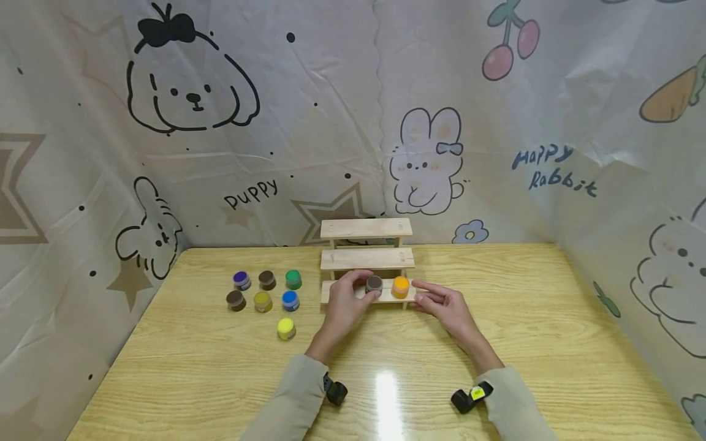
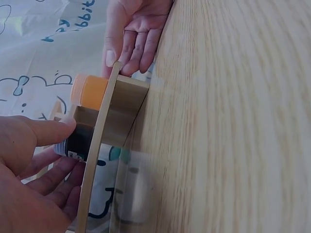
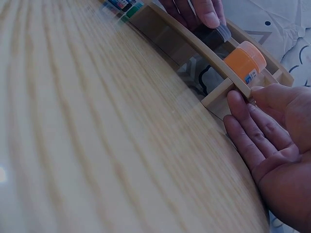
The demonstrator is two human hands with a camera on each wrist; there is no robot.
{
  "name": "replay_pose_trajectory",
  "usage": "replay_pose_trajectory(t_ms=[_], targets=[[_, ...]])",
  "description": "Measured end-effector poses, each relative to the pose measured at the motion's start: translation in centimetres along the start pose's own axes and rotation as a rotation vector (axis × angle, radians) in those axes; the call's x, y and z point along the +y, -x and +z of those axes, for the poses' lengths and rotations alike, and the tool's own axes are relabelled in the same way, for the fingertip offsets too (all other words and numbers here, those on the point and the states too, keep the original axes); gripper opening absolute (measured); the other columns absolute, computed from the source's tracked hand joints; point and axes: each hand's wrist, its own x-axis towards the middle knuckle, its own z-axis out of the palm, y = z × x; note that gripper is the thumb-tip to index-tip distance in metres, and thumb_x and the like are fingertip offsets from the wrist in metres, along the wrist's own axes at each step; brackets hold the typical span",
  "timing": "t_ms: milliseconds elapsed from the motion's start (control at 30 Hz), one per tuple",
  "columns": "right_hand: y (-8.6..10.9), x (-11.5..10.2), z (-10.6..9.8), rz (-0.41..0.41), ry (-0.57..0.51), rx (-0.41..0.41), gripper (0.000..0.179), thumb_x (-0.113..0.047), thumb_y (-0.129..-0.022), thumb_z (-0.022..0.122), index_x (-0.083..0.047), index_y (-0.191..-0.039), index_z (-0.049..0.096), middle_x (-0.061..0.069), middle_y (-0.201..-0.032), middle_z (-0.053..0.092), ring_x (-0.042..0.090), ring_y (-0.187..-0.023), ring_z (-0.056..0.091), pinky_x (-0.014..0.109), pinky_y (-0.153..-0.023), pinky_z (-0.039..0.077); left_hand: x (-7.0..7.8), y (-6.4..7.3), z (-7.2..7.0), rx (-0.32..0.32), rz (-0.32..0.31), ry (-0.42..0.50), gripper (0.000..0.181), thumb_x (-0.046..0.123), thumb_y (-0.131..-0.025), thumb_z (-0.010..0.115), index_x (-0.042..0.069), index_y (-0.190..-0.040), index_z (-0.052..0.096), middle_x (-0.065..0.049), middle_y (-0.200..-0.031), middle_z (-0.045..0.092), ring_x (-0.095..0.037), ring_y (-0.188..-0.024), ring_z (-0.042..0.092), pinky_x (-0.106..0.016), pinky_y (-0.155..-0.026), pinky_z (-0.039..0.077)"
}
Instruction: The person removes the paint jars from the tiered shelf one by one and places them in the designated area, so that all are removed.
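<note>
A small wooden three-step rack [image 1: 366, 258] stands toward the back of the table. On its lowest step, my left hand [image 1: 346, 301] grips a dark brown paint jar [image 1: 374, 284], thumb on one side and fingers on the other. Just right of it on that step stands an orange paint jar [image 1: 400, 286]. In the left wrist view the dark jar [image 2: 79, 140] sits close against the step board. My right hand [image 1: 445, 308] holds the step's right end, with the thumb [image 3: 272, 97] at the board's end and fingers just below, by the support.
Left of the rack stand several paint jars: purple [image 1: 241, 280], brown [image 1: 267, 280], green [image 1: 293, 279], darker brown [image 1: 236, 300], olive [image 1: 263, 301], blue [image 1: 290, 300] and yellow [image 1: 285, 328]. A printed cloth [image 1: 331, 79] hangs behind the wooden table [image 1: 193, 380].
</note>
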Motion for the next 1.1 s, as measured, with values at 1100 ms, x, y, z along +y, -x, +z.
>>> replay_pose_trajectory(t_ms=[1100], targets=[[0.1,-0.1,0.2,0.004,0.008,0.006,0.042,-0.007,-0.102,0.064,0.007,-0.141,0.056,0.031,-0.124,0.066,0.022,-0.101,0.074,0.038,-0.090,0.059,0.1,2.4,-4.6,-0.040,0.031,0.047,0.032,0.006,-0.088,0.082,0.005,-0.118,0.071,-0.010,-0.109,0.071,-0.027,-0.102,0.068,-0.048,-0.090,0.058]])
